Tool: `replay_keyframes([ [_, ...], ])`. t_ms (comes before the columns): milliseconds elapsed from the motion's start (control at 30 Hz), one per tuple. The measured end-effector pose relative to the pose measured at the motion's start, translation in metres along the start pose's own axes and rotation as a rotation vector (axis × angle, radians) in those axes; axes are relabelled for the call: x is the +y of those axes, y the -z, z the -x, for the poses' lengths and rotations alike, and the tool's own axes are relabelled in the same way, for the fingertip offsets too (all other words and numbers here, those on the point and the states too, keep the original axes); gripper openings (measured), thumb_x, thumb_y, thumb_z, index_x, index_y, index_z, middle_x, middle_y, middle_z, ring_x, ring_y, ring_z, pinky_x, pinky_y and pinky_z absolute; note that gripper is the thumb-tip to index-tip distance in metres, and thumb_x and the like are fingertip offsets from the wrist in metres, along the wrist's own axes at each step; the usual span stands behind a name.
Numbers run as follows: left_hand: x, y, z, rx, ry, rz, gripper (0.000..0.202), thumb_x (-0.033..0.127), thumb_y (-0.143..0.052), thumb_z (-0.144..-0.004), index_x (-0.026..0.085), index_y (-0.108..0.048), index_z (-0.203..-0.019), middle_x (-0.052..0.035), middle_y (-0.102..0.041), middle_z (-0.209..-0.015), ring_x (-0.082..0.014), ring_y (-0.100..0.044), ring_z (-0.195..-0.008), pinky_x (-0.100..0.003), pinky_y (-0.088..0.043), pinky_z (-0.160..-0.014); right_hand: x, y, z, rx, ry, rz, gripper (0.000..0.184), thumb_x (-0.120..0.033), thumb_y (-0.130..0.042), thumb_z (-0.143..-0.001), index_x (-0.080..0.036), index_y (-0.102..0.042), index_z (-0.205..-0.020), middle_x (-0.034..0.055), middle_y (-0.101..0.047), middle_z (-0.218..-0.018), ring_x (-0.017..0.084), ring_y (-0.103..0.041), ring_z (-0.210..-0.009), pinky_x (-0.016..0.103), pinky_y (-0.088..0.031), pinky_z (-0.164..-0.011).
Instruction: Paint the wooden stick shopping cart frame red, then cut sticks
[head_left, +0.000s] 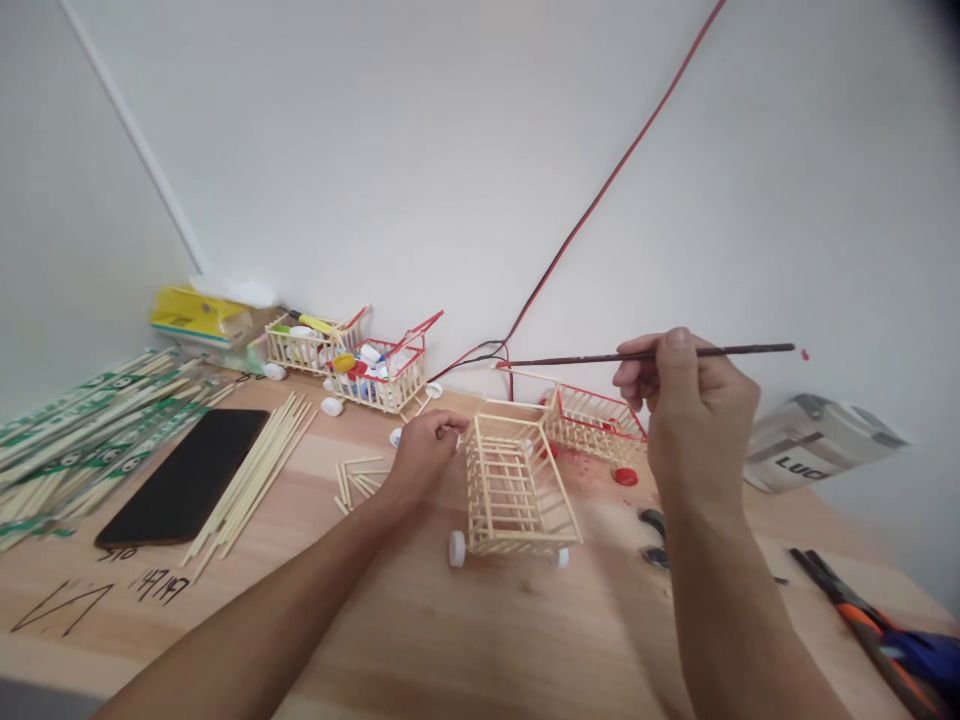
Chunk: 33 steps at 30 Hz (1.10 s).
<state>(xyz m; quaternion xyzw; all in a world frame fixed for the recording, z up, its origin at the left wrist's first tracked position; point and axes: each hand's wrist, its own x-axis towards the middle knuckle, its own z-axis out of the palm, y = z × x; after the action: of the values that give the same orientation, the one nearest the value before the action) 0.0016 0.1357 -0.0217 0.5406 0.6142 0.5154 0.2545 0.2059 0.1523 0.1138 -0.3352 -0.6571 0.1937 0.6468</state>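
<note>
Head view: two bare hands at work over a wooden counter (420, 640). Right hand (701, 400) is closed in a pinch on a slender dark rod (585, 358), held roughly level. The rod's left end lies at the handle bar of an unpainted stick cart (517, 490); whether the two touch cannot be told. Left hand (431, 445) has its fingers curled narrow at the far left corner of that cart; contact is apparent, a firm grip cannot be confirmed. The cart stands in the middle of the counter, with white wheels (457, 549) visible at its near end.

Directly behind and to the right is a second cart with red-coated edges (600, 425). A red cap (626, 477) lies just beside it, with red specks on the counter nearby. Further left, near the wall, stand two carts loaded with small coloured items: a red-trimmed cart (379, 375) and a plain-sided cart (300, 345).

Left side of the counter: black phone (184, 480), loose sticks (251, 485) alongside it, and green-printed wrapped sticks (82, 440). Short cut pieces (360, 480) lie near the left wrist. Right side: pliers (859, 615) with orange on the handles, and a lettered carton (817, 440), tilted.
</note>
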Motion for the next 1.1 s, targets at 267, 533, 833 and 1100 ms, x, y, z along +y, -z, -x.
replay_keyframes([
  [267,-0.001,0.000,-0.001,0.005,-0.004,-0.020,0.030,0.005,-0.051,-0.077,0.015,-0.075,-0.091,-0.0027,-0.075,-0.082,-0.0155,-0.067,-0.076,-0.028,-0.052,-0.080,0.002,-0.001,0.001,-0.006,-0.008,0.018,0.034,-0.040,-0.050,-0.095,-0.016,-0.068,-0.079,0.0002,-0.059,-0.062,0.008,-0.049,-0.050,0.021,-0.037,-0.046],
  [533,0.000,0.001,0.000,-0.003,0.006,-0.033,0.029,0.007,-0.051,-0.078,0.015,-0.075,-0.093,-0.0033,-0.075,-0.085,-0.0148,-0.066,-0.073,-0.027,-0.052,-0.076,0.000,0.004,-0.003,0.052,-0.022,0.070,0.033,-0.036,-0.051,-0.094,-0.016,-0.068,-0.074,0.0002,-0.057,-0.058,0.008,-0.047,-0.048,0.022,-0.035,-0.044],
  [833,-0.003,0.001,-0.002,-0.014,0.001,-0.038,0.029,0.009,-0.050,-0.078,0.015,-0.074,-0.093,-0.0025,-0.075,-0.083,-0.0138,-0.065,-0.066,-0.025,-0.050,-0.068,0.008,0.021,-0.010,0.050,0.007,0.111,0.034,-0.034,-0.050,-0.094,-0.014,-0.069,-0.075,0.0006,-0.058,-0.058,0.007,-0.048,-0.049,0.022,-0.037,-0.047],
  [1100,-0.005,0.001,-0.002,-0.004,-0.008,-0.030,0.028,0.011,-0.051,-0.077,0.017,-0.074,-0.091,-0.0006,-0.073,-0.073,-0.0136,-0.065,-0.063,-0.024,-0.050,-0.064,0.010,0.034,-0.016,0.082,-0.022,0.167,0.032,-0.032,-0.051,-0.092,-0.014,-0.070,-0.074,0.0012,-0.058,-0.057,0.008,-0.048,-0.049,0.024,-0.037,-0.047],
])
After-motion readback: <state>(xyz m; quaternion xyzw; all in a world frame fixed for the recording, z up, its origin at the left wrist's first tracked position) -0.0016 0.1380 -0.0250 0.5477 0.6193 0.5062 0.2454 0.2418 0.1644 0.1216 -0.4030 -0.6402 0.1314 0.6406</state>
